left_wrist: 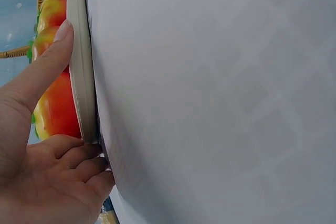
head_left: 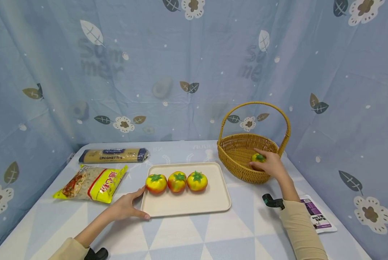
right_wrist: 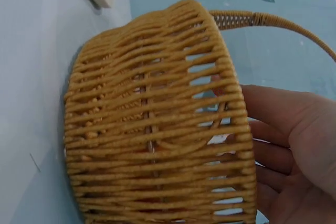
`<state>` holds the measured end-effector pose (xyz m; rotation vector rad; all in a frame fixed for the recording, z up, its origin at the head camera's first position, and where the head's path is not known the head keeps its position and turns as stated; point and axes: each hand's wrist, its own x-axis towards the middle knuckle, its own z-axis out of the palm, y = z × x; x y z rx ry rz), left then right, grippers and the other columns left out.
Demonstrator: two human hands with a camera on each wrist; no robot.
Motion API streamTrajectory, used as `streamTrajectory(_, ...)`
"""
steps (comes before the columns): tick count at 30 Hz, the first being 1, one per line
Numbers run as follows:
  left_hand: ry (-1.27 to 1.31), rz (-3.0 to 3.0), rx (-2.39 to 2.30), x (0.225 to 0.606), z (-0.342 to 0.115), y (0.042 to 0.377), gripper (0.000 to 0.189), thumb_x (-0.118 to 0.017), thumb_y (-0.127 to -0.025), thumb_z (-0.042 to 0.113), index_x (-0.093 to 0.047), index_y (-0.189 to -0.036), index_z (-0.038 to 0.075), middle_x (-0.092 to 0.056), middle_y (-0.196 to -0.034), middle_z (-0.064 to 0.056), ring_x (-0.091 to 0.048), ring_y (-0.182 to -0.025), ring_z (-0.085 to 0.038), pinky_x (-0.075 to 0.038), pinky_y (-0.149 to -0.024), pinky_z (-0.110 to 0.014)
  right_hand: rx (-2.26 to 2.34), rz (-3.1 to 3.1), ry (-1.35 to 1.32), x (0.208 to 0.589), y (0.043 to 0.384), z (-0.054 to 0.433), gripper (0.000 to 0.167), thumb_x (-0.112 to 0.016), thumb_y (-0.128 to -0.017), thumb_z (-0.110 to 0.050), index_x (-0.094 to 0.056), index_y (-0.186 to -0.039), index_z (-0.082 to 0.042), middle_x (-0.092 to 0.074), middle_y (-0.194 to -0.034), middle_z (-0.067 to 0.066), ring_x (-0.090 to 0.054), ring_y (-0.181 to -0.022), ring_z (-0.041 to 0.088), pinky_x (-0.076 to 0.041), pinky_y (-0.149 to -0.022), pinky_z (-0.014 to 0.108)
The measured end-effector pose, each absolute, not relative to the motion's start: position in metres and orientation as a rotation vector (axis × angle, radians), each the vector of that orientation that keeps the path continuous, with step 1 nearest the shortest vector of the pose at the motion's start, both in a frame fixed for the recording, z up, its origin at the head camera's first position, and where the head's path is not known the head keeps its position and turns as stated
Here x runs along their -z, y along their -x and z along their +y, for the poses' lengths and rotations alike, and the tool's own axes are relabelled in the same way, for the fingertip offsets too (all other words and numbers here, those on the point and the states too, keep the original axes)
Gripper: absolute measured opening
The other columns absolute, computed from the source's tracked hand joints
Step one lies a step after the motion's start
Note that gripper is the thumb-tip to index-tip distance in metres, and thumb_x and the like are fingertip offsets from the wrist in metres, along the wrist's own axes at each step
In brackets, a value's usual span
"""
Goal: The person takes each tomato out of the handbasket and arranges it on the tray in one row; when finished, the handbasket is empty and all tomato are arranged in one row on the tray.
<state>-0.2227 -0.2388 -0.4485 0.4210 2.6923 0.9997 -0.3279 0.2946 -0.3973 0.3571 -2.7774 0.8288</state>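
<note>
In the head view, a cream rectangular tray (head_left: 187, 206) carries a row of three yellow-and-red tomatoes (head_left: 177, 181) with green leafy tops. My left hand (head_left: 125, 206) holds the tray's near left corner, the thumb along its front edge and the fingers against its left end. To the right stands a woven wicker basket (head_left: 236, 168) with a tall arched handle. Over its near right rim reaches my right hand (head_left: 270, 164), its thumb and fingers around another tomato (head_left: 258, 157) inside. The basket's wall (right_wrist: 157, 114) covers most of that tomato and the fingertips in the right wrist view.
A spaghetti pack (head_left: 112, 155) lies at the back left, with a yellow-and-clear food bag (head_left: 91, 183) in front of it. Partly under the right forearm is a purple-and-white packet (head_left: 317, 216). A blue patterned curtain (head_left: 181, 72) encloses the table's back and sides.
</note>
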Motion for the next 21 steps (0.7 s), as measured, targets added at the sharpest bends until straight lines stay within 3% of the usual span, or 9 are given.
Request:
streamTrajectory(2,-0.420,2.692,-1.000,0.448,-0.239,0.223,0.115,-0.087,-0.066,0.045,-0.025,-0.148,-0.008,-0.029,-0.149,-0.030,-0.028,-0.136,-0.048,-0.028,-0.109,-0.060,-0.821,-2.775,-0.348,0.399,0.329,0.298,0.067,-0.074,-0.086,-0.030,-0.049,-0.139,0.001,-0.063,-0.104,0.030,-0.041,-0.054,0.016,-0.040,-0.057,0.031)
streamTrajectory(4,-0.418,2.690,-1.001,0.449,-0.239,0.223,0.115,-0.087,-0.066,0.045,-0.025,-0.148,-0.008,-0.029,-0.149,-0.030,-0.028,-0.136,-0.048,-0.028,-0.109,-0.060,-0.814,-2.777,-0.324,0.400,0.330,0.301,0.065,-0.075,-0.086,-0.026,-0.049,-0.139,0.001,-0.065,-0.098,0.027,-0.038,-0.050,0.015,-0.039,-0.055,0.031)
streamTrajectory(9,-0.414,2.686,-1.002,0.450,-0.239,0.224,0.115,-0.087,-0.066,0.045,-0.025,-0.148,-0.007,-0.029,-0.149,-0.030,-0.028,-0.136,-0.048,-0.028,-0.109,-0.060,-0.794,-2.813,-0.258,0.402,0.330,0.306,0.066,-0.074,-0.087,-0.022,-0.045,-0.141,0.003,-0.057,-0.067,0.021,-0.029,-0.044,0.013,-0.036,-0.048,0.030)
streamTrajectory(12,-0.418,2.686,-1.000,0.450,-0.239,0.224,0.115,-0.087,-0.066,0.045,-0.025,-0.148,-0.007,-0.029,-0.149,-0.030,-0.028,-0.136,-0.048,-0.028,-0.109,-0.060,-0.765,-2.843,-0.227,0.403,0.331,0.306,0.068,-0.074,-0.087,-0.021,-0.043,-0.141,0.005,-0.063,-0.081,0.030,-0.043,-0.051,0.019,-0.043,-0.052,0.035)
streamTrajectory(15,-0.417,2.688,-0.999,0.450,-0.239,0.224,0.115,-0.087,-0.066,0.045,-0.025,-0.148,-0.007,-0.029,-0.149,-0.030,-0.028,-0.136,-0.048,-0.028,-0.109,-0.059,-0.741,-2.876,-0.215,0.405,0.335,0.306,0.070,-0.074,-0.086,-0.020,-0.041,-0.141,0.008,-0.058,-0.115,0.037,-0.062,-0.079,0.036,-0.054,-0.072,0.046)
streamTrajectory(17,-0.411,2.688,-1.000,0.449,-0.239,0.223,0.116,-0.087,-0.065,0.045,-0.025,-0.148,-0.007,-0.029,-0.149,-0.030,-0.029,-0.136,-0.048,-0.028,-0.108,-0.060,-0.734,-2.897,-0.212,0.406,0.338,0.305,0.071,-0.074,-0.086,-0.019,-0.039,-0.141,0.009,-0.052,-0.125,0.037,-0.060,-0.100,0.044,-0.052,-0.083,0.053)
streamTrajectory(21,-0.410,2.690,-1.000,0.448,-0.238,0.223,0.116,-0.087,-0.065,0.045,-0.025,-0.148,-0.007,-0.029,-0.149,-0.030,-0.029,-0.135,-0.048,-0.028,-0.108,-0.060,-0.736,-2.930,-0.169,0.405,0.344,0.305,0.072,-0.074,-0.086,-0.017,-0.037,-0.143,0.009,-0.052,-0.127,0.036,-0.055,-0.108,0.049,-0.050,-0.087,0.056)
